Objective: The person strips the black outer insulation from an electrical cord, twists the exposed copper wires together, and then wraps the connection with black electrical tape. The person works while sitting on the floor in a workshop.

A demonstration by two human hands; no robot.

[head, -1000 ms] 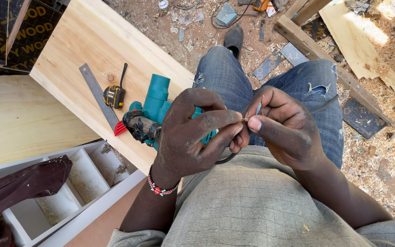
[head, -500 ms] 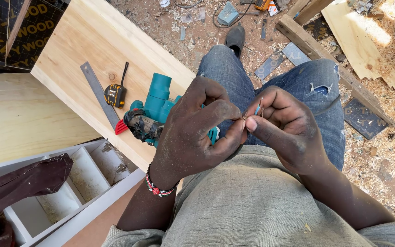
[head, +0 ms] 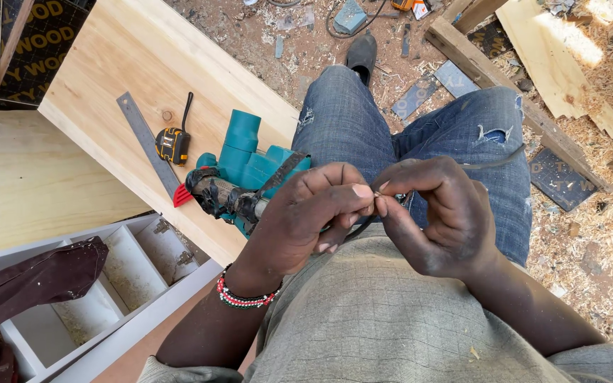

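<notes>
Both hands were up close over the lap, fingertips meeting: the left hand point(head: 306, 220) and the right hand point(head: 438, 220) each pinched the same thin dark cord point(head: 487, 162), which looped off toward two o'clock across the jeans point(head: 363, 128). Neither was clenched; it was a fine fingertip grip, thumb against forefinger, right at the centre of the view. Just behind the left hand, at ten o'clock, lay a teal power tool point(head: 246, 159) on the wooden desk point(head: 108, 64), its nose near the edge. Further out at ten o'clock sat a yellow-and-black tape measure point(head: 172, 145) beside a metal ruler point(head: 147, 142). Down at eight o'clock a white compartment tray point(head: 133, 266) held sawdust, with a dark cloth point(head: 30, 280) draped over it. Risk, as I judged it: the cord was slim and the pinch small, so a slip could have dropped the end into the shavings point(head: 590, 234) on the floor; and a tug on that cord might have dragged the tool off the desk edge.
</notes>
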